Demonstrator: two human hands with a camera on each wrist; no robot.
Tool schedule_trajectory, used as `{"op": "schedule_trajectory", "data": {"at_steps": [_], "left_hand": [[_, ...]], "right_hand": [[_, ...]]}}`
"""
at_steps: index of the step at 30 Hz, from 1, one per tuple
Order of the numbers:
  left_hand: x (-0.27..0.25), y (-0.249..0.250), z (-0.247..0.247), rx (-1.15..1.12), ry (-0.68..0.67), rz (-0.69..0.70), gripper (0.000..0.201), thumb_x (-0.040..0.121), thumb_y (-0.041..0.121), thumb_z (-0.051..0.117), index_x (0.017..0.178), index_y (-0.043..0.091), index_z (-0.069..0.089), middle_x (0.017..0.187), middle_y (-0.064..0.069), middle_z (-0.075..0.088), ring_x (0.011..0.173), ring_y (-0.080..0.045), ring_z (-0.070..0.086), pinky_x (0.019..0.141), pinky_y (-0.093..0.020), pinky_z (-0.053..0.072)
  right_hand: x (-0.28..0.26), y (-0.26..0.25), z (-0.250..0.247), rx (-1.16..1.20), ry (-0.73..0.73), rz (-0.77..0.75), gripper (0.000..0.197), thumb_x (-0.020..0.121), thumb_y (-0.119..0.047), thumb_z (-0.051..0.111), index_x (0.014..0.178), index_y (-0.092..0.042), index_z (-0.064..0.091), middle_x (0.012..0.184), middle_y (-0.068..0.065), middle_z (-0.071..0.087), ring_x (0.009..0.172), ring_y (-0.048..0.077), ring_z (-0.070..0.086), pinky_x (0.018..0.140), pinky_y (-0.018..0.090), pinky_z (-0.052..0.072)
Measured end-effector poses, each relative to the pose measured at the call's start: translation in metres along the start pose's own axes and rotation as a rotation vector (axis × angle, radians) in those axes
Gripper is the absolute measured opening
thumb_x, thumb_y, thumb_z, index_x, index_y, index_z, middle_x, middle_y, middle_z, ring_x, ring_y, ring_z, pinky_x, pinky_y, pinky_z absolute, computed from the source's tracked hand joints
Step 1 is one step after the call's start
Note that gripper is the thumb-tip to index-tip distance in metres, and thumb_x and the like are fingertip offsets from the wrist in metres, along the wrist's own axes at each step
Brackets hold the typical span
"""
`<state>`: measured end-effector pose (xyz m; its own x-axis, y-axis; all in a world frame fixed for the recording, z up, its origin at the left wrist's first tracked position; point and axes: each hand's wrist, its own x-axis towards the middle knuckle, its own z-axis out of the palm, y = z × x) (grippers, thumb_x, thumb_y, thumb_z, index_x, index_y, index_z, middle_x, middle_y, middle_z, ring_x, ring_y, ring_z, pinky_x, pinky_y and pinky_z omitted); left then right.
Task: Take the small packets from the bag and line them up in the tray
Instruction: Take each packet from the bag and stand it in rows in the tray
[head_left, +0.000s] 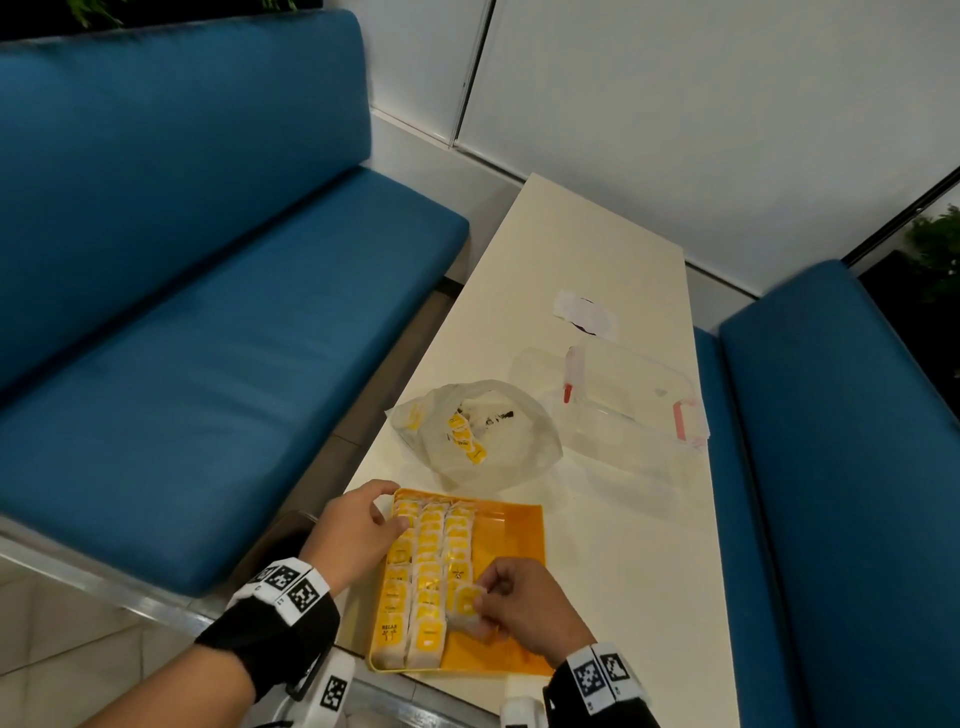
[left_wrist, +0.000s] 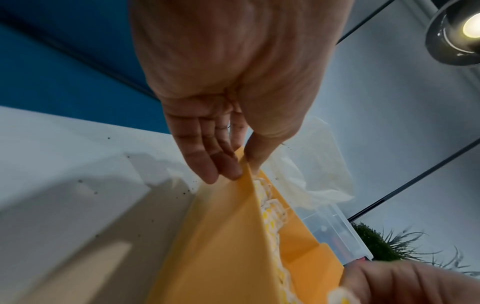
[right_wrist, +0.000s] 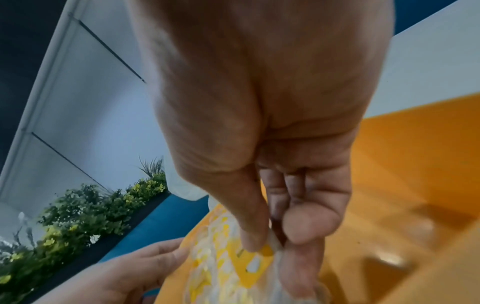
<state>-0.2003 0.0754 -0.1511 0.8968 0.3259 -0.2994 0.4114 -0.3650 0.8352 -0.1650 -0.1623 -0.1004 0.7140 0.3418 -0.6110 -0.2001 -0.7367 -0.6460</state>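
While the left hand (head_left: 358, 530) pinches the tray's (head_left: 511, 525) far corner, right-hand fingers (head_left: 491, 597) pinch a packet (head_left: 464, 603) above the third row.

Smooth plastic tray (head_left: 514, 525), crinkly translucent bag (head_left: 519, 457)

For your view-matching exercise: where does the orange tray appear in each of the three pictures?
Head: orange tray at bottom centre, on the table.
Left wrist: its wall runs from centre to the bottom, pinched by the left hand.
Right wrist: its floor fills the right side.
Shared landmark: the rows of yellow packets.
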Motion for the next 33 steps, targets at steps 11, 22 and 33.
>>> {"op": "schedule_trajectory", "data": {"at_steps": [11,22,33], "left_hand": [[0.001,-0.006,-0.002,-0.057,-0.032,0.007,0.043,0.092,0.028,0.074,0.133,0.029,0.063,0.074,-0.004,0.071,0.057,-0.011,0.068,0.05,-0.014,0.046],[0.0,-0.002,-0.002,-0.077,-0.038,-0.018,0.045,0.093,0.027,0.074,0.136,0.028,0.062,0.079,-0.003,0.068,0.062,-0.014,0.069,0.052,-0.017,0.05],[-0.008,0.053,-0.026,0.228,0.13,0.298,0.027,0.096,0.043,0.064,0.121,0.034,0.067,0.096,0.019,0.058,0.082,0.001,0.056,0.074,-0.023,0.047]], "right_hand": [[0.015,0.018,0.026,-0.158,0.082,0.097,0.011,0.081,-0.015,0.068,0.078,-0.022,0.06,0.08,0.006,0.071,0.074,0.026,0.074,0.056,0.035,0.056],[0.027,0.023,0.039,-0.17,0.202,0.094,0.01,0.075,-0.02,0.067,0.075,-0.025,0.058,0.077,0.001,0.071,0.071,0.02,0.072,0.067,0.045,0.061],[-0.005,-0.045,-0.027,-0.003,0.537,-0.004,0.029,0.082,-0.035,0.076,0.096,-0.019,0.057,0.079,0.002,0.067,0.061,0.012,0.068,0.053,0.018,0.044]]}}
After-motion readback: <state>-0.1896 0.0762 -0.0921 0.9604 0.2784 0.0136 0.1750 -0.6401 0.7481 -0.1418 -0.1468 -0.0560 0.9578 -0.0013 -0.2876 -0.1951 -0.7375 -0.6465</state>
